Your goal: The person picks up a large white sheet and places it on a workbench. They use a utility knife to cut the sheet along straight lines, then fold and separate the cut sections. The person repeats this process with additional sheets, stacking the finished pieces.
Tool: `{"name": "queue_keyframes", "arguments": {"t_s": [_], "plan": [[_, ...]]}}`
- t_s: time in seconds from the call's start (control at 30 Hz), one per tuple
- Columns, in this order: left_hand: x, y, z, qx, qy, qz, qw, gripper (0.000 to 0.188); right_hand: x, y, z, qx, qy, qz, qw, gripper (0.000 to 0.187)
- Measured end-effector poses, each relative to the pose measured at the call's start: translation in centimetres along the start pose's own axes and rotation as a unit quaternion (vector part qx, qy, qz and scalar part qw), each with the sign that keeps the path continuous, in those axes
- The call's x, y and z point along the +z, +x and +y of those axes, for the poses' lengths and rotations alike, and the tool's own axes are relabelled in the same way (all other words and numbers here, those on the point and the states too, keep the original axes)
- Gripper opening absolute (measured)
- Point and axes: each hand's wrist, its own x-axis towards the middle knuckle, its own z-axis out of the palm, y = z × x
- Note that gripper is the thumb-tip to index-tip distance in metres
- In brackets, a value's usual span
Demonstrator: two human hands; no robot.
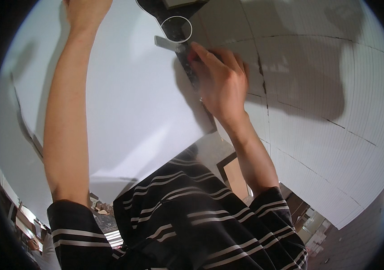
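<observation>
A large smooth white sheet (124,90) spreads under both arms. My left hand (90,11) is at the top edge over the sheet, with most of its fingers cut off by the frame. My right hand (223,81) is closed, slightly blurred, beside the sheet's right edge. Its thumb and forefinger pinch a flat grey blade-like tool (165,42), whose tip lies over the sheet; a small red part shows by the fingers. Just beyond the tool, a thin white ring (176,17) crosses the dark strip along the sheet's edge. The fingers partly hide the tool.
To the right rises a tall stack of white sheets (304,81), its layered edges broken by dark gaps. A dark-framed tan panel (237,175) sits below my right forearm. A curved grey crease or edge (23,119) runs left of my left forearm.
</observation>
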Motion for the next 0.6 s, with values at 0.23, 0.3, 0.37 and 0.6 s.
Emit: {"name": "queue_keyframes", "arguments": {"t_s": [0.23, 0.3, 0.37, 0.6], "plan": [[-0.3, 0.9, -1.0, 0.021, 0.009, 0.007, 1.0, 0.037, 1.8, 3.5, 0.1, -0.042, 0.028, 0.009, 0.999, 0.031], [-0.3, 0.9, -1.2, -0.003, -0.037, -0.001, 0.999, 0.038, 2.4, 4.4, 0.4, -0.052, 0.043, 0.005, 0.998, 0.033], [-0.2, 0.8, -1.2, -0.015, -0.052, -0.003, 0.999, 0.039, 2.7, 5.0, 1.0, -0.066, 0.057, -0.001, 0.996, 0.035], [-0.2, 1.0, -1.1, -0.035, -0.081, 0.008, 0.996, 0.044, 2.6, 7.6, 2.9, -0.132, 0.061, -0.027, 0.989, 0.033]]}}
